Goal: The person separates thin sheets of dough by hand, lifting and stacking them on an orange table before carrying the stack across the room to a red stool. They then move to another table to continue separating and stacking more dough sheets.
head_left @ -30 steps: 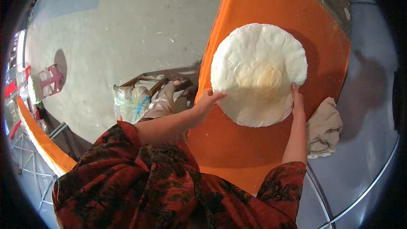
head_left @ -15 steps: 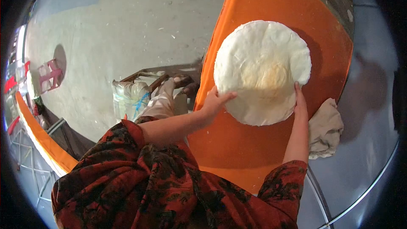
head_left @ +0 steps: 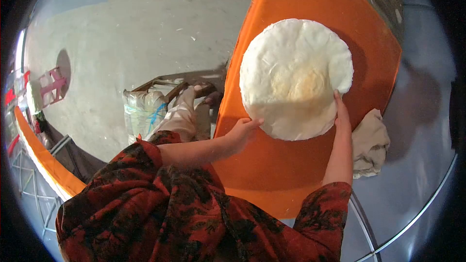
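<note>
Dough (head_left: pixel 296 75) lies as one wide, thin white round on the orange surface (head_left: pixel 286 174) in front of me, with a yellowish patch near its middle and a shadow along its far right side. Whether the whole round rests flat or is raised a little at that side, I cannot tell.

My left hand (head_left: pixel 241 133) is at the lower left rim of the round. The fingers are loosely curled and the tips touch the edge, but I cannot tell whether they pinch the rim or only rest against it. My right hand (head_left: pixel 341 116) is stretched out flat, with the fingers straight and together. It lies along the lower right rim with the fingertips against the dough, spread rather than closed on anything.

Just beside my right wrist, a crumpled beige rag (head_left: pixel 370 143) lies where the orange surface meets a grey metal top (head_left: pixel 422 116). My red patterned sleeves (head_left: pixel 170 204) fill the bottom of the view. Off to the left, well apart from the dough, a tied plastic sack (head_left: pixel 141 111) stands on the concrete floor (head_left: pixel 145 34), with a pink stool (head_left: pixel 53 85) farther away.
</note>
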`<state>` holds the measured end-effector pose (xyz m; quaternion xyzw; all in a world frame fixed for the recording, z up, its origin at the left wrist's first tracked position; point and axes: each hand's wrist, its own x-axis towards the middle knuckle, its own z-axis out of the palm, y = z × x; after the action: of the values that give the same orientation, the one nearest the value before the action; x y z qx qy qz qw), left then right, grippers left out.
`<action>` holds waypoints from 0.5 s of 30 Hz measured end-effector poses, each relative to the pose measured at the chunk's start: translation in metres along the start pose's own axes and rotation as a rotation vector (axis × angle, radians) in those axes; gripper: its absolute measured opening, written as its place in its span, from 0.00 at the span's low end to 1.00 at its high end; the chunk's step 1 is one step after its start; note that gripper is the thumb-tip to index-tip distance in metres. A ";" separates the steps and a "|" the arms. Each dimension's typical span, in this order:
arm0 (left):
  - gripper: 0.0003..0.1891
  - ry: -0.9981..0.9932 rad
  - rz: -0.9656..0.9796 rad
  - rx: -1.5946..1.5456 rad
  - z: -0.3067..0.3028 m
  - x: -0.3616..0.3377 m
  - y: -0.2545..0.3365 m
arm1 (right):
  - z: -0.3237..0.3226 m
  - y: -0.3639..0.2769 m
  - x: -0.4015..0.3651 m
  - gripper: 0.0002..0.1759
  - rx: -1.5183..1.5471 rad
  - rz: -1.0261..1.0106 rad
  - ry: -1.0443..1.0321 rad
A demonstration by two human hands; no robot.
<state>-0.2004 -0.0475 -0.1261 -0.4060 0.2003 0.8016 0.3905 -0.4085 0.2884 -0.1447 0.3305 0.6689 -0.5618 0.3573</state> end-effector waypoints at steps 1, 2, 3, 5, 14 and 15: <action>0.33 -0.047 -0.025 -0.064 -0.002 0.001 -0.007 | -0.002 0.002 0.004 0.49 -0.002 -0.001 0.014; 0.33 -0.057 -0.029 -0.091 -0.003 0.004 -0.012 | -0.005 0.007 0.010 0.49 -0.006 0.000 0.028; 0.34 -0.066 -0.033 -0.118 0.000 0.004 -0.013 | -0.006 0.009 0.010 0.49 -0.009 0.000 0.042; 0.35 -0.083 -0.030 -0.150 0.005 0.003 -0.013 | -0.007 0.014 0.006 0.49 -0.020 0.012 0.085; 0.37 -0.038 0.151 0.182 -0.054 -0.013 0.025 | 0.030 0.079 -0.012 0.48 0.046 0.002 0.102; 0.38 -0.087 0.260 0.272 -0.091 0.008 0.020 | 0.040 0.088 -0.021 0.48 0.077 0.000 0.093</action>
<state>-0.1741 -0.1142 -0.1857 -0.2851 0.3406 0.8276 0.3433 -0.3187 0.2614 -0.1765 0.3697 0.6626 -0.5713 0.3128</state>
